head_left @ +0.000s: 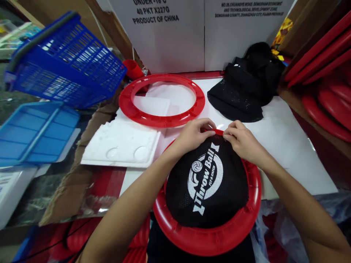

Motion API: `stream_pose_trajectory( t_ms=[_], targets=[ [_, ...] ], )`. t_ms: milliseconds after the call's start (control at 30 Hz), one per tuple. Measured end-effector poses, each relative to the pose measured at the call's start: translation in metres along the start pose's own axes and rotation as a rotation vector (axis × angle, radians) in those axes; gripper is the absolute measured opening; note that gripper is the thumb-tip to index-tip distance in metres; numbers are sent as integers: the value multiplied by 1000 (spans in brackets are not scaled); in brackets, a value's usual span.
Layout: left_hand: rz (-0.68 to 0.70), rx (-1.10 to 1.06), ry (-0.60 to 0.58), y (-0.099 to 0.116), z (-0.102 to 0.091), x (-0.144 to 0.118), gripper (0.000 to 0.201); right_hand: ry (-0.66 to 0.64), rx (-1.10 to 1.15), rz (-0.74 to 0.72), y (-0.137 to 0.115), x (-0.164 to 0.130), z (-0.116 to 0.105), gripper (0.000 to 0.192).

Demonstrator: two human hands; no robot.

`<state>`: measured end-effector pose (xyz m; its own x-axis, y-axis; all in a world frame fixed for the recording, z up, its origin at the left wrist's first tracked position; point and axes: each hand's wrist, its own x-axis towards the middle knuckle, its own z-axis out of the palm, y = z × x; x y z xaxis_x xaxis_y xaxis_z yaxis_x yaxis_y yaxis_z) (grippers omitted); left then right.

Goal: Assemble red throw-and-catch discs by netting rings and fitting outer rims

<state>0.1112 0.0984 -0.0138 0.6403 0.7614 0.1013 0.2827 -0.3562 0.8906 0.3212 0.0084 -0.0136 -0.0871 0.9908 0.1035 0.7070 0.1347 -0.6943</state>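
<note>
A red plastic ring [208, 239] lies close to me on the white table, with a black mesh net [208, 182] stretched over it; the net bears a white "Throw Ball" print. My left hand [192, 135] pinches the far edge of the net against the ring's far rim. My right hand [241, 140] pinches the same edge just to the right, fingertips nearly touching the left hand's. A second red ring [161, 118], bare of mesh, lies flat farther back on the table.
A heap of black mesh nets [246, 87] sits at back right. White foam tray [120, 144] lies left. Blue baskets [65, 58] stand tilted at far left. Stacked red rings [326, 80] fill a box at right. White cartons [170, 33] form the back wall.
</note>
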Motion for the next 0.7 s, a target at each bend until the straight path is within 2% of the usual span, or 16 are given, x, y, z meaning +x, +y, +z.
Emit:
stream_pose_trajectory(
  t_ms=[233,467,633,700],
  targets=[
    [-2,53,-23,2,-1,1,9,-146,131,57,7,11,-7,19],
    [0,150,-37,0,-2,5,8,-15,-29,-34,6,5,0,23],
    [-11,239,-70,3,-1,7,7,-121,14,31,10,13,-2,15],
    [-4,253,-68,8,-5,3,8,-115,-2,31,11,15,-2,16]
  ],
)
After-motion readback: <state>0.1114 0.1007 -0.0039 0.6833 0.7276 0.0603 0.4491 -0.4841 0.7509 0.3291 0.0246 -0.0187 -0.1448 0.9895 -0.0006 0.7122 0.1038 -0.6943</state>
